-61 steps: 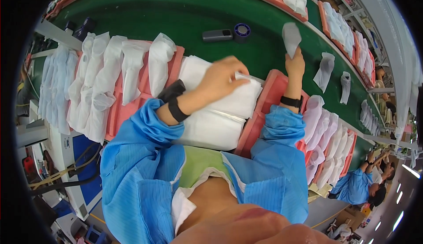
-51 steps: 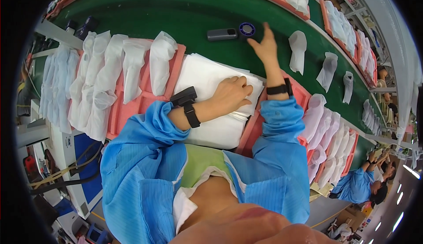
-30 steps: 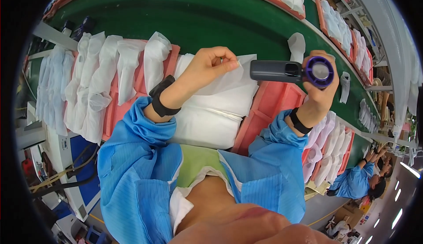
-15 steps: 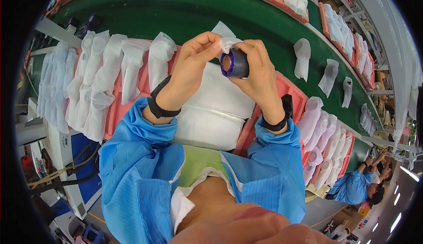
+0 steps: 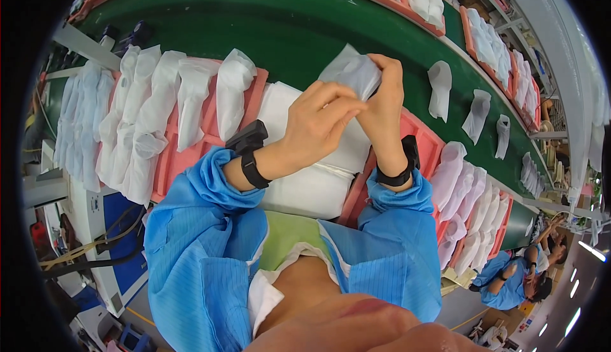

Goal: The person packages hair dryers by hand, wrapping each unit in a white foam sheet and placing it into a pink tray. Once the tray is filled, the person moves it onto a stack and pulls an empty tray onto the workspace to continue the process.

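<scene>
Head view, hands (image 5: 384, 103) curled, holding translucent bag (image 5: 349, 71)

Bright, even light, glaring ceiling lights (image 5: 592, 250), bowed edges, black corners.

I can read no text, label, brand, number or sign anywhere; a few marks are too small to tell. I place them from the flat stack of thin white translucent sheets (image 5: 305, 193) in front of me. Well apart to the left of that stack, the white upright machine housing (image 5: 94, 221) carries a small dark patch (image 5: 96, 204), and I cannot tell whether it is lettering. Far to the right of the stack, tiny blue and red marks (image 5: 523, 322) show, blurred beyond reading. Beyond the stack, the smooth green worktop (image 5: 254, 8) bears a small pale mark (image 5: 349, 0), with no characters I can make out.
</scene>
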The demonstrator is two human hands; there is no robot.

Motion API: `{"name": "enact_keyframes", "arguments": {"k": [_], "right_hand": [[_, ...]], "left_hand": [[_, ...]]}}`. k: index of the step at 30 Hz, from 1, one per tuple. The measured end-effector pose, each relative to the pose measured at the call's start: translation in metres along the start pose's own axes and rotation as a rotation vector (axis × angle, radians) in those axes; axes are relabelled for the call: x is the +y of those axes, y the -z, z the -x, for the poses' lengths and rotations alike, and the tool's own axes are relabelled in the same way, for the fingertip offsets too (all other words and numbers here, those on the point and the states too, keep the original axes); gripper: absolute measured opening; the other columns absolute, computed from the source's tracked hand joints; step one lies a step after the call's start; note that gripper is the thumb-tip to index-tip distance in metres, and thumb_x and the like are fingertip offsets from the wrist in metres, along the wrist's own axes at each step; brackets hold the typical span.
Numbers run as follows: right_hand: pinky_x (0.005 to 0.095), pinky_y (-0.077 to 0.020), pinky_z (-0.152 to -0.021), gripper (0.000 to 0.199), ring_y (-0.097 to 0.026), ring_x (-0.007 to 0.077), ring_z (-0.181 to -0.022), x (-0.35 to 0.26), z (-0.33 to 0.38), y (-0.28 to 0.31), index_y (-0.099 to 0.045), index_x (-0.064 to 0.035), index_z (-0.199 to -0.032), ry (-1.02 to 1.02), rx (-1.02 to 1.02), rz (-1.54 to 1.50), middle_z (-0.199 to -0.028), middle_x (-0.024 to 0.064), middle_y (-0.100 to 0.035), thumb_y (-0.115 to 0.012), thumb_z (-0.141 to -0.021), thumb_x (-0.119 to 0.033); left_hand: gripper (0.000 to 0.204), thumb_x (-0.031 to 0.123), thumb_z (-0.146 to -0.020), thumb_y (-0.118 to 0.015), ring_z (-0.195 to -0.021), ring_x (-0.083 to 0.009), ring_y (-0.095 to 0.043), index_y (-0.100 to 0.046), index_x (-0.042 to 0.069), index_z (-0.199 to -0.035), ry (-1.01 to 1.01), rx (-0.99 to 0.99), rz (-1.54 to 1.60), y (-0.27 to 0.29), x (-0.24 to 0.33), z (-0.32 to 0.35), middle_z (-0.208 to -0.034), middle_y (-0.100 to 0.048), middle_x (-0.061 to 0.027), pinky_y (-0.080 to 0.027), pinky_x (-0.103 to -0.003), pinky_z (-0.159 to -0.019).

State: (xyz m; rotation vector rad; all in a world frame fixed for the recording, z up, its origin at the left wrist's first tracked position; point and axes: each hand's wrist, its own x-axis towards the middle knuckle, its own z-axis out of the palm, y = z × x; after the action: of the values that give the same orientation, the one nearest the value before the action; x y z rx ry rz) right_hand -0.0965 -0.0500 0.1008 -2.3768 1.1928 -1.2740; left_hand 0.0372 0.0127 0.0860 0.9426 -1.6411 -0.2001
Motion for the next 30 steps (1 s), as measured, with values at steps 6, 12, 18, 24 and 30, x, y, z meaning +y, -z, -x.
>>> {"name": "enact_keyframes", "arguments": {"k": [6,12,18,24,30], "right_hand": [[0.0318,-0.0483,-0.082,0.062,-0.057,0.0215,-0.100,-0.004,0.009,-0.005,-0.046,0.0006,-0.118,-0.209,-0.103,-0.502,-0.113,0.0153,-0.053,-0.078,-0.066,-0.003],[0.0309,-0.0482,-0.082,0.055,-0.059,0.0226,-0.094,-0.023,0.001,0.007,-0.049,0.0017,-0.115,-0.069,-0.196,-0.607,-0.104,0.0128,-0.057,-0.076,-0.067,-0.003],[0.0368,-0.0508,-0.070,0.043,-0.064,0.0297,-0.078,-0.002,0.002,0.000,-0.052,0.0031,-0.107,-0.016,-0.225,-0.270,-0.086,0.0157,-0.061,-0.074,-0.071,-0.005],[0.0425,-0.0480,-0.062,0.035,-0.061,0.0399,-0.072,-0.008,0.007,-0.005,-0.050,0.0028,-0.099,-0.022,-0.015,0.114,-0.080,0.0200,-0.060,-0.071,-0.073,-0.007],[0.0435,-0.0461,-0.058,0.035,-0.059,0.0413,-0.073,-0.018,0.008,-0.002,-0.048,0.0022,-0.099,0.048,-0.042,0.149,-0.080,0.0202,-0.058,-0.070,-0.074,-0.005]], "left_hand": [[0.049,0.001,-0.070,-0.072,-0.087,-0.0267,-0.059,-0.058,0.009,-0.116,0.221,-0.036,0.028,0.013,0.001,-0.019,-0.104,-0.057,-0.0094,-0.051,-0.033,-0.070],[0.045,0.005,-0.076,-0.073,-0.097,-0.0217,-0.059,-0.057,0.010,-0.117,0.388,-0.092,0.730,0.046,-0.012,-0.032,-0.112,-0.054,-0.0072,-0.049,-0.030,-0.081],[0.037,0.011,-0.076,-0.077,-0.102,-0.0192,-0.055,-0.060,0.007,-0.109,0.305,0.087,0.620,0.046,-0.019,-0.028,-0.116,-0.052,-0.0074,-0.045,-0.030,-0.085],[0.044,0.015,-0.066,-0.084,-0.104,-0.0227,-0.050,-0.061,0.007,-0.103,0.182,0.255,0.084,0.029,-0.018,-0.017,-0.122,-0.046,-0.0104,-0.042,-0.032,-0.088],[0.047,0.016,-0.062,-0.087,-0.105,-0.0241,-0.049,-0.063,0.008,-0.101,0.170,0.355,0.163,0.030,-0.016,-0.015,-0.120,-0.045,-0.0098,-0.042,-0.034,-0.089]]}}
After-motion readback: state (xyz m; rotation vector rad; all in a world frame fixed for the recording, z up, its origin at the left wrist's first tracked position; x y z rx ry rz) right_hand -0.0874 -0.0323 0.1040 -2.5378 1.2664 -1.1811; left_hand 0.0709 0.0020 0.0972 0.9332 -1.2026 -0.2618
